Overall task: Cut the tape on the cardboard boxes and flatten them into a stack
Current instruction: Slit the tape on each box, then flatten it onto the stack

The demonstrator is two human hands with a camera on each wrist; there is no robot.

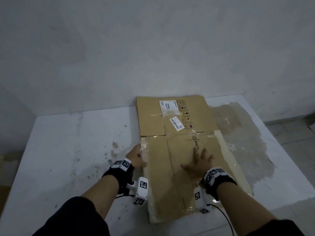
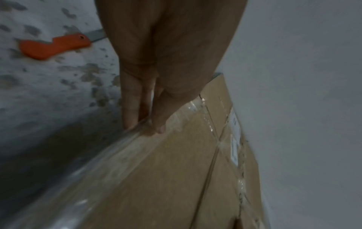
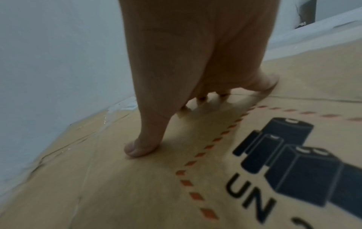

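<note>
While right hand (image 1: 199, 164) presses spread on flattened brown cardboard box (image 1: 162, 178), left hand (image 1: 137, 156) pinching its left edge, uneven push could skew it.

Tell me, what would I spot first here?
A big flattened cardboard box lies in the middle, the right hand pressing flat on it with spread fingers while the left hand pinches its taped left edge. An orange-handled knife lies on the stained white table beside the left hand.
</note>
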